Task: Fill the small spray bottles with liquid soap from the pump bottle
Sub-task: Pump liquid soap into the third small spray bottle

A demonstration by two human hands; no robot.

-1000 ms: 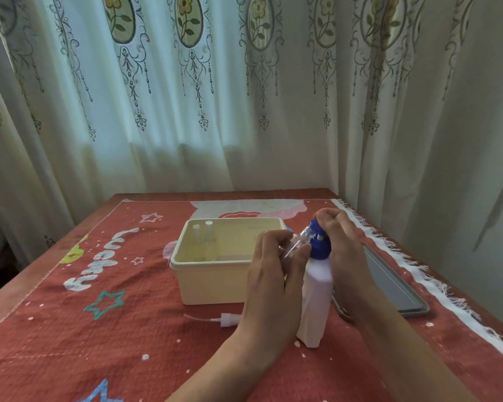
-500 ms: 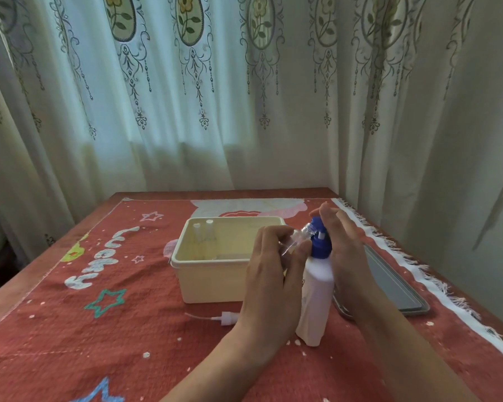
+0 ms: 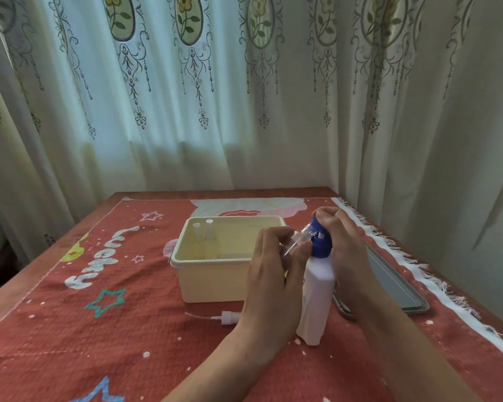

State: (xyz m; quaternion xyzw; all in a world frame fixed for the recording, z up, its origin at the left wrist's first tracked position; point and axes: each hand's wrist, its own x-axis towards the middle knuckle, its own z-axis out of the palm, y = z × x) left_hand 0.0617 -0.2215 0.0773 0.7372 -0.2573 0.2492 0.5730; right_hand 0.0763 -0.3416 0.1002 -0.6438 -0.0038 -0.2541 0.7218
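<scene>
Head view, the only one.

- Step in hand: dispensing. The left hand has its fingers curled round a clear small spray bottle. It holds the bottle tilted, neck up and to the right, with the open mouth close against the spout.
- The right hand is bunched over the blue pump head, knuckles up and fingers folded down on top. It looks to be pressing.
- The white pump bottle stands upright on the red cloth, between the two wrists and just in front of the cream tub.
- A loose sprayer cap lies on the cloth in front of the tub with its dip tube trailing left. I judge it belongs to the bottle being filled.
- Two capped bottles stand in the tub's far left corner. Whether they are full I cannot tell.
- A grey tray lies right of the pump bottle, partly behind the right forearm.

Next move, as I judge it: keep the mouth square under the spout, pump until the level rises, then refit the cap. The narrow neck leaves little margin, so drips are likely.

Hard to read: the spout tip and the bottle mouth are hidden behind fingers. No soap stream or fill level shows through the clear plastic. The tub's near floor is hidden behind its front wall.
</scene>
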